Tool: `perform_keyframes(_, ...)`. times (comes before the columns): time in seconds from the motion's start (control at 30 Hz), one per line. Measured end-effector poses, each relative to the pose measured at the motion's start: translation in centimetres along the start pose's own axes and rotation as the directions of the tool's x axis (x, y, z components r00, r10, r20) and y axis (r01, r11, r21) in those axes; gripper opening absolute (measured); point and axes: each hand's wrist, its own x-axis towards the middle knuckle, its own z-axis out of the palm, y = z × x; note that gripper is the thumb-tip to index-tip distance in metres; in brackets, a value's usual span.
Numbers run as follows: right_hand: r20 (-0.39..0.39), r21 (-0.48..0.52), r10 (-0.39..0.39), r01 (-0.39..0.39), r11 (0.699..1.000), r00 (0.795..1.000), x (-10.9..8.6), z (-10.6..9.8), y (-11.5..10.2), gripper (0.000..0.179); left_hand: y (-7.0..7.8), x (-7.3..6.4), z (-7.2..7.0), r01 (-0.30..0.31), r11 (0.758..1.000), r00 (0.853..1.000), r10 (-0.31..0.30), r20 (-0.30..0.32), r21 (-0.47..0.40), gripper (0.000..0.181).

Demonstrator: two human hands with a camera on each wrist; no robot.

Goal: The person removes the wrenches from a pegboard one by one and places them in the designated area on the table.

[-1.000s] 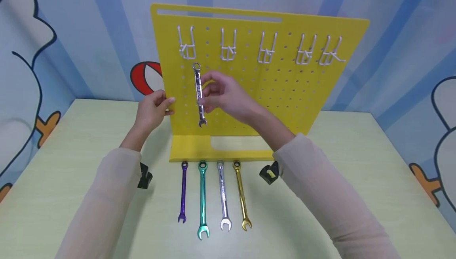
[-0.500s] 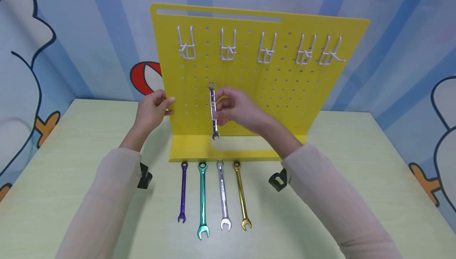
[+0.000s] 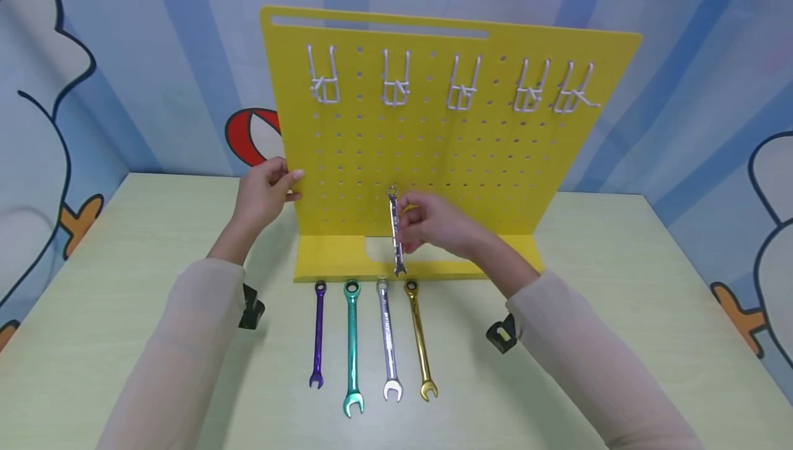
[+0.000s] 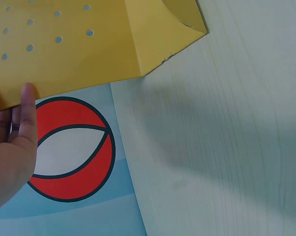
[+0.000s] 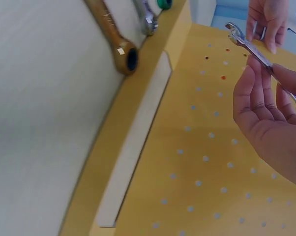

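Note:
In my right hand [image 3: 441, 224] I pinch a small silver combination wrench [image 3: 394, 223] between thumb and fingers, its ring end up and its open end down. It hangs in front of the lower part of a yellow pegboard [image 3: 483, 161]. My left hand [image 3: 263, 192] grips the board's left edge, thumb in front; the left wrist view shows those fingers [image 4: 28, 113] at the edge. On the table before the board lie a purple wrench [image 3: 319, 336], a green wrench [image 3: 352, 340], a silver wrench [image 3: 387, 336] and a gold wrench [image 3: 420, 336], side by side.
Several white wire hooks [image 3: 396, 85] line the top of the pegboard. Its yellow base [image 3: 331, 257] with a cutout stands on the pale wooden table [image 3: 595, 298]. A blue wall [image 3: 204, 58] with cartoon prints rises behind.
My right hand has moved down and to the right with the small silver wrench, from the board's upper left to just above its base. My left hand has stayed at the edge.

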Motion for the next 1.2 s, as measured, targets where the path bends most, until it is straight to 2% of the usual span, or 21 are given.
perform_keyframes(0.33,0.032,0.018,0.102,-0.103,0.995,0.994,-1.2,-0.7,3.6,0.011,-0.2,0.0,0.0,0.006,1.000,1.000,-0.006,0.000,0.002,0.039)
perform_keyframes(0.57,0.079,0.054,0.177,-0.181,0.982,0.981,-2.2,-1.0,5.9,0.010,0.0,-0.1,0.1,0.018,1.000,1.000,-0.018,0.000,0.005,0.040)
perform_keyframes(0.87,0.096,0.090,0.235,-0.244,0.966,0.967,-3.5,-1.2,7.4,0.009,-0.1,-0.1,0.1,-0.003,1.000,1.000,0.003,-0.001,-0.015,0.039)
perform_keyframes(1.2,0.123,0.092,0.266,-0.277,0.956,0.956,-4.7,-1.1,8.7,0.009,0.1,-0.2,0.1,0.020,1.000,1.000,-0.020,0.000,-0.002,0.041)
